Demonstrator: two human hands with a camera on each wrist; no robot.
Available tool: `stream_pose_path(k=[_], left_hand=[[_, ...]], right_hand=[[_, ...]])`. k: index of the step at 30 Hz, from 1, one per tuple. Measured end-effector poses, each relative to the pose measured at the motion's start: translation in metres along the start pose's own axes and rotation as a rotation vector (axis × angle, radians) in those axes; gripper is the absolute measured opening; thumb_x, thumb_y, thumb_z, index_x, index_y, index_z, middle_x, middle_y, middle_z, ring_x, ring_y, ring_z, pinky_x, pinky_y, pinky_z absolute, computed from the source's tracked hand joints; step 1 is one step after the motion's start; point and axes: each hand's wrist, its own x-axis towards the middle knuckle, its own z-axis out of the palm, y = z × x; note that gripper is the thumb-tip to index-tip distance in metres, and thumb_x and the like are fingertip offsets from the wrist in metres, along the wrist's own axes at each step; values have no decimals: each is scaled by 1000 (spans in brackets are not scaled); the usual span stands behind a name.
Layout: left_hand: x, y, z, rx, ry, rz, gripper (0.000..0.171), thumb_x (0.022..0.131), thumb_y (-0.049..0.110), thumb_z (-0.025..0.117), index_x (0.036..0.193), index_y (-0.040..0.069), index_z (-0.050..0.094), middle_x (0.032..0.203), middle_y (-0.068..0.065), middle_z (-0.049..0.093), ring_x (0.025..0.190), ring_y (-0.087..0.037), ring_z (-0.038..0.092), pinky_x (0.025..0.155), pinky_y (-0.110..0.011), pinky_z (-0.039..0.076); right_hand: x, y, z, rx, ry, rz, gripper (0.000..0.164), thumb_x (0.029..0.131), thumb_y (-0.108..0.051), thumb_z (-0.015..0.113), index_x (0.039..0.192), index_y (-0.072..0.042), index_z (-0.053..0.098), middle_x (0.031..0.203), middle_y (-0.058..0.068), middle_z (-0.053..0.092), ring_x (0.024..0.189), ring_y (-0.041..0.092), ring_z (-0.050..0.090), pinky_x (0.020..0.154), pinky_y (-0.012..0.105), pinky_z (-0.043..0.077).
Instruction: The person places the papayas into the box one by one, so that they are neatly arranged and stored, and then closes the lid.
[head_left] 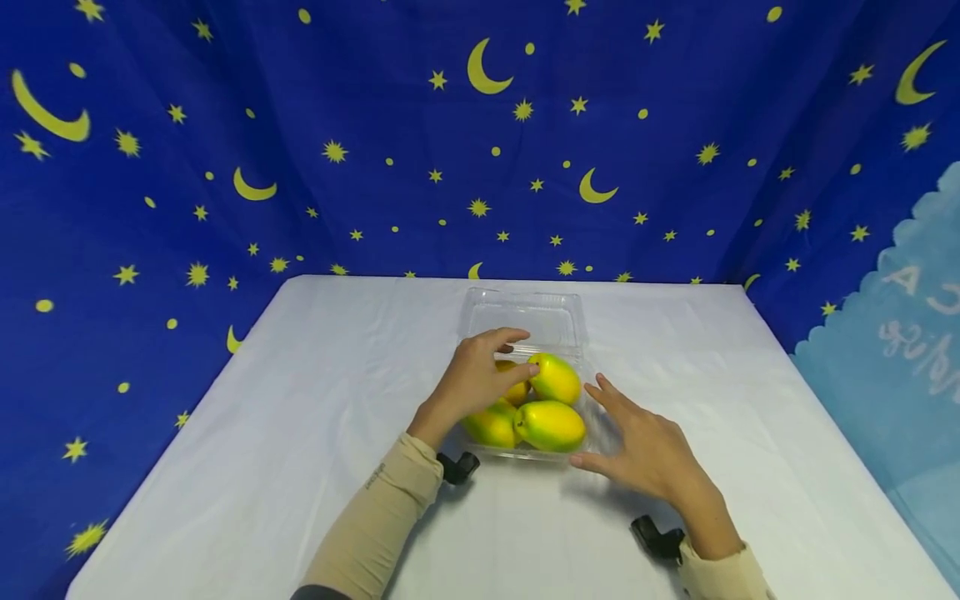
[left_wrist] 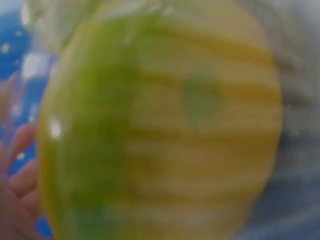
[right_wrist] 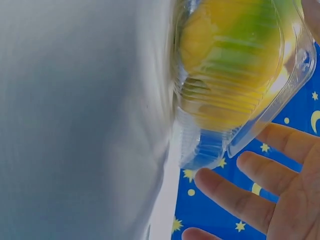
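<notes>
A clear plastic clamshell box (head_left: 525, 455) holds several yellow-green mangoes, its lid (head_left: 525, 315) laid open toward the back. At the front right of the box lies one mango (head_left: 551, 427); another mango (head_left: 558, 379) sits behind it. My left hand (head_left: 476, 377) reaches over the box's left side with its fingers loosely bent, partly hiding the left mangoes (head_left: 491, 425). Its thumb tip overlaps the rear right mango; contact cannot be judged. Beside the box's right wall, my right hand (head_left: 645, 450) has spread fingers and holds nothing. The left wrist view is blurred, filled by a mango (left_wrist: 160, 125) behind ribbed plastic.
A white cloth (head_left: 247, 442) covers the table. Behind it hangs a blue curtain (head_left: 420, 125) with yellow moons and stars. Black camera mounts (head_left: 656, 537) are on both wrists, the left one close to the box's front left corner. Pale blue fabric hangs at the right.
</notes>
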Motion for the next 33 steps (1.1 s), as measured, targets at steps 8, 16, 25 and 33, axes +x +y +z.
stream_pose_path(k=[8,16,25,33], left_hand=[[-4,2,-20,-24,12,-33,50,91,50,70,137,35,59,139,13,61,124,-15,60,98,-43,54],[-9,-4,-49,-58,104,-9,51,90,51,71,138,35,58,137,10,63,123,-15,61,97,-47,53],[-6,-32,-83,-17,169,18,49,91,49,71,136,32,60,136,8,63,119,-17,62,100,-49,49],[2,-65,-97,-20,131,14,50,92,46,70,139,31,59,140,6,61,121,-18,61,102,-49,48]], right_hand=[[-1,10,1,84,67,6,94,80,-76,63,156,-30,35,163,3,34,136,42,50,88,70,49],[14,18,-13,120,161,-46,74,93,-54,65,153,-17,42,157,13,44,129,40,57,91,63,51],[52,23,-29,231,159,-77,66,99,-42,62,154,-12,40,153,18,46,127,40,57,88,59,55],[79,29,-26,342,115,-45,65,100,-41,60,155,-15,38,154,19,45,130,42,54,90,59,54]])
